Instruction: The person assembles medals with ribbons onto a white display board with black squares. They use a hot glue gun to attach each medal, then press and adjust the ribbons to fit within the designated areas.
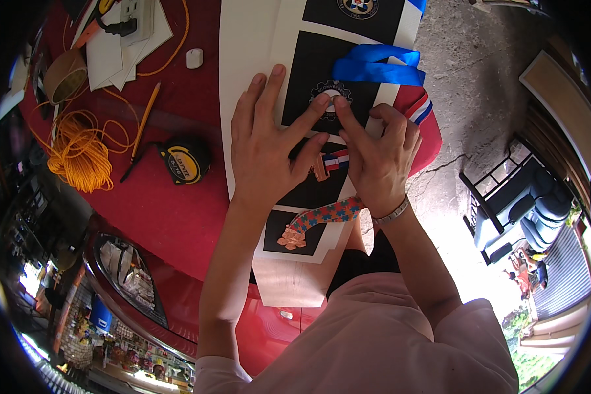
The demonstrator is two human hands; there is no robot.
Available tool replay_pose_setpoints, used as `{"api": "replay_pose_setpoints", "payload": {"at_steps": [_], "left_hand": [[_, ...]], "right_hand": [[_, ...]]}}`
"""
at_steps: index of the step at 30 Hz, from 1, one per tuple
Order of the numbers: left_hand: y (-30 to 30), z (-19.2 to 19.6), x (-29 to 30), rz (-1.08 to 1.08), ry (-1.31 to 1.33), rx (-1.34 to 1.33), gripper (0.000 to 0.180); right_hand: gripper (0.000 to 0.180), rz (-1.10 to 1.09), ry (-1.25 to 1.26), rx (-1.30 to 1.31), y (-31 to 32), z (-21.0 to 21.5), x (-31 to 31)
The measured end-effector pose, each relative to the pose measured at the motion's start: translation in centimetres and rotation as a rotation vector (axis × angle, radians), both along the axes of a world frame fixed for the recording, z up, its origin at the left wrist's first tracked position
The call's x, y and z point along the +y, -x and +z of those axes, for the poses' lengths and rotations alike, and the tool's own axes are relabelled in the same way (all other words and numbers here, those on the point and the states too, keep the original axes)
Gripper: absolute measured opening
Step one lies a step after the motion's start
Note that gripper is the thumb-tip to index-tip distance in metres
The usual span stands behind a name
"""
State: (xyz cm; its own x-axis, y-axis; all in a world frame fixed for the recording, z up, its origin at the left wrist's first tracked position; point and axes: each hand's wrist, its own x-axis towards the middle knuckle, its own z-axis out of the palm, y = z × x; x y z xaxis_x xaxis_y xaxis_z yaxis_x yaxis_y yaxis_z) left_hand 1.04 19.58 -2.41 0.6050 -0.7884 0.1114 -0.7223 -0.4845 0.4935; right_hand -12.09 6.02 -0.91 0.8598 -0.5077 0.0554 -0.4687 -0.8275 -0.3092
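Forefinger of your spread, empty left hand [264,154] rests at the round, gear-edged, grey-and-white emblem [333,87] on a black square panel [315,58]. Your right hand [382,154] sets its forefinger beside it, other fingers half-curled; whether they grip anything, you cannot tell. Glossy blue ribbon [377,73] lies just beyond.

Under the fingers [308,117], a square panel [308,62] is showing black with a white-and-grey gear emblem [329,85]. Beyond the fingers, a folded ribbon [374,74] is gleaming blue. Below the fingers, another ribbon [328,214] is carrying teal shapes on orange-red. Left of them, a cord [82,155] is glowing orange and a tape measure [185,161] is pairing black with yellow.
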Motion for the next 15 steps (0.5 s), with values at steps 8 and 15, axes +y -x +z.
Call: {"api": "replay_pose_setpoints", "payload": {"at_steps": [8, 15], "left_hand": [[-0.05, 0.13, 0.01, -0.002, -0.002, 0.017, 0.047], [-0.11, 0.13, -0.08, -0.005, 0.007, 0.018, 0.046]], "right_hand": [[0.049, 0.000, 0.008, -0.013, -0.06, -0.05, 0.00], [0.050, -0.005, 0.010, -0.002, 0.12, -0.18, 0.05]]}}
